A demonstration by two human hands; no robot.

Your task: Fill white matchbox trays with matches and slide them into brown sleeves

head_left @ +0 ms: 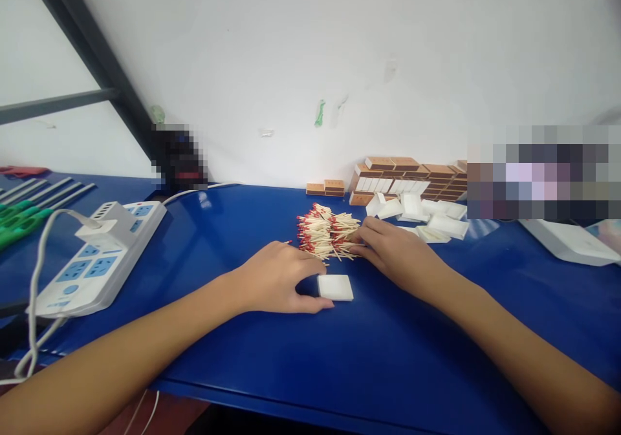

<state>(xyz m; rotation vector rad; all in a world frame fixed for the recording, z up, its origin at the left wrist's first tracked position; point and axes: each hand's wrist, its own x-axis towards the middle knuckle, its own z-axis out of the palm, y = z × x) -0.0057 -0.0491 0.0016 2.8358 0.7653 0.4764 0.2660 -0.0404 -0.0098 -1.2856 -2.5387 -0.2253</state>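
Observation:
A pile of red-tipped matches (326, 233) lies on the blue table (369, 357). In front of it sits a small white matchbox tray (335, 287). My left hand (276, 281) rests beside the tray, thumb and fingers curled round its left edge and touching it. My right hand (395, 249) lies at the right side of the match pile, its fingers closed in a pinch on some matches.
Loose white trays (427, 215) and stacked brown matchbox sleeves (412, 176) stand at the back against the white wall. A white power strip (97, 254) with a plugged cable lies at the left, near green-handled tools (19, 218). A white flat box (567, 241) sits at the right.

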